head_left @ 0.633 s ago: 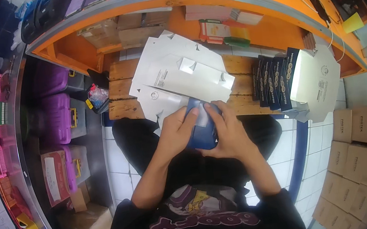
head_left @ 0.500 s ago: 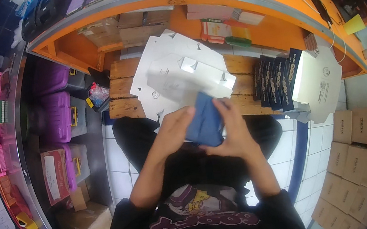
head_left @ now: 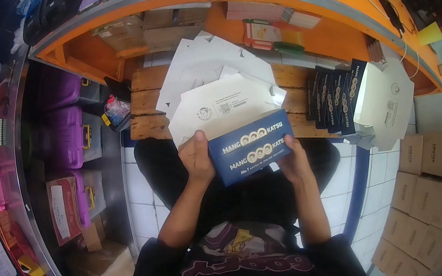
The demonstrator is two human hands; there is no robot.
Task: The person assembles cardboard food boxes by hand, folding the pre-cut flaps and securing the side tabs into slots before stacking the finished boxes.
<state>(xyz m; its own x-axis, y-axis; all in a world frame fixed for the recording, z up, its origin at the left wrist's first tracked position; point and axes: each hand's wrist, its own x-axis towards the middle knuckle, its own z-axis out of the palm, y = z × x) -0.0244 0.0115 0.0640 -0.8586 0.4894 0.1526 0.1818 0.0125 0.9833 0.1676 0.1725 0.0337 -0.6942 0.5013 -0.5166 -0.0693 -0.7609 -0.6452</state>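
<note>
Gripped at both ends, a navy-blue folding carton [head_left: 252, 148] is held up at the centre of the frame, the left hand [head_left: 197, 159] closed on its left end, thumb raised, and the right hand [head_left: 295, 160] clasping the right end, thumb on the front panel. The two-ended hold probably keeps the folded walls square. The carton's long axis runs left to right, its right end tipped slightly up the frame; the printed front faces the camera, while the open white-lined lid [head_left: 250, 107] points toward the top. Beyond, flat white carton blanks [head_left: 207, 56] overlap on a slatted wooden desk [head_left: 147, 126], seemingly placed for easy reach. At right of frame, matching navy cartons [head_left: 333, 98] stand nested in a row, likely to save room.
</note>
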